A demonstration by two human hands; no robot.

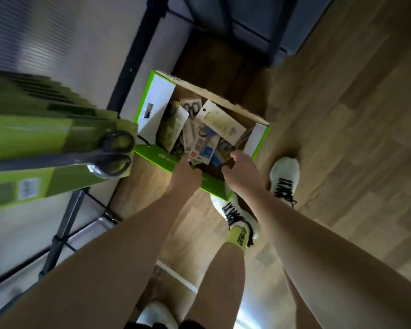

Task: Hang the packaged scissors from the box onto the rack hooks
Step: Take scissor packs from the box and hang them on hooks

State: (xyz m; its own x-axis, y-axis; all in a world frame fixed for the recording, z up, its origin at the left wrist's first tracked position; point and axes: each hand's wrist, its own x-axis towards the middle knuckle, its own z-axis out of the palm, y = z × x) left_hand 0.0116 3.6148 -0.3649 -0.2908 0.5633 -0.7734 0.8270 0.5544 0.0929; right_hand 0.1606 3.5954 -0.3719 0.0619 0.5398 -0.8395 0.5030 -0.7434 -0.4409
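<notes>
An open green cardboard box [160, 160] stands on the wooden floor and holds several packaged scissors [203, 146]. Both my arms reach down into its near side. My left hand [185, 174] dips over the near wall, its fingertips hidden beside a white, blue and red package. My right hand [240, 172] curls round a blue-printed scissors package [217, 160], thumb on top. At the left, a row of green scissors packages [57, 138] hangs on the rack hooks, with black-handled scissors facing me on the front one.
The rack's dark metal frame [64, 224] stands at the left against a pale wall. My feet in white shoes [285, 176] are planted just beside the box. More dark furniture [247, 27] stands beyond the box.
</notes>
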